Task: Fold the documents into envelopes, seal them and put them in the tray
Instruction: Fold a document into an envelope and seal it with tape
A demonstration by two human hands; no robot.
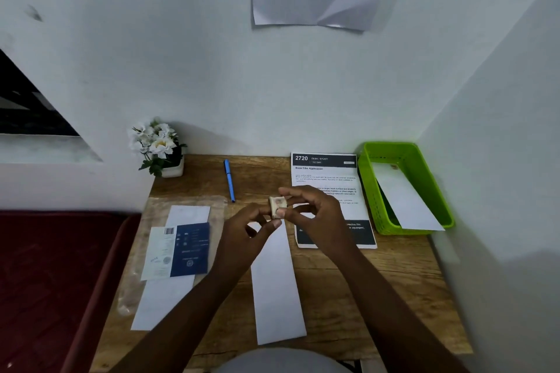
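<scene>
A long white envelope (277,291) lies lengthwise on the wooden desk (394,281) in front of me. Above its far end my right hand (315,212) pinches a small pale tape roll (277,204) between thumb and fingers. My left hand (248,227) is right beside the roll, thumb and forefinger at its lower edge; whether they hold tape I cannot tell. A green plastic tray (378,200) at the right back corner holds one white envelope (406,200). Printed documents (325,172) lie next to the tray, partly hidden by my right hand.
At the left lies a clear plastic sleeve with white envelopes (160,303) and a blue-and-white label card (178,251) on top. A blue pen (229,180) and a small pot of white flowers (160,145) stand near the wall. A dark red surface (51,281) adjoins the desk's left edge.
</scene>
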